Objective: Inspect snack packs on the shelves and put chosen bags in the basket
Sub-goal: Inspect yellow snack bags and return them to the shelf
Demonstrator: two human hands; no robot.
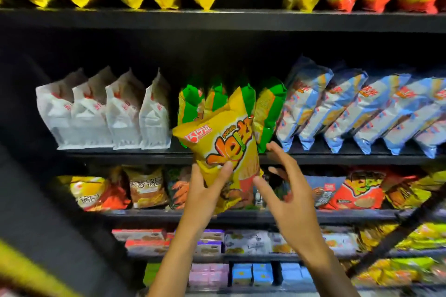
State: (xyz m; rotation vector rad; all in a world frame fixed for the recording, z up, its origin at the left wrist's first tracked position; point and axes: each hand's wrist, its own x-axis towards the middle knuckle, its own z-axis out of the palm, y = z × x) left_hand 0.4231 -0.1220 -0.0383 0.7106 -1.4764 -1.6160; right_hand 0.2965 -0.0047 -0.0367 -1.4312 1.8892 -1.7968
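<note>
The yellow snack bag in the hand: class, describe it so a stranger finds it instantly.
On the dark shelving, look before the green packs. The yellow bag is held up by the left hand. It alone is off the shelf, with big orange lettering.

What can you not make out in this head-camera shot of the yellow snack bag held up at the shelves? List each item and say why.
- Basket: not in the head view, out of frame.
- Yellow snack bag: lower left hidden by the left hand; small print blurred.
- Right hand: motion-blurred, so contact with the bag is unclear.
- Green bags: fronts covered by the held bag.
- Blue boxes on the bottom shelf: too small and blurred to read.
</note>
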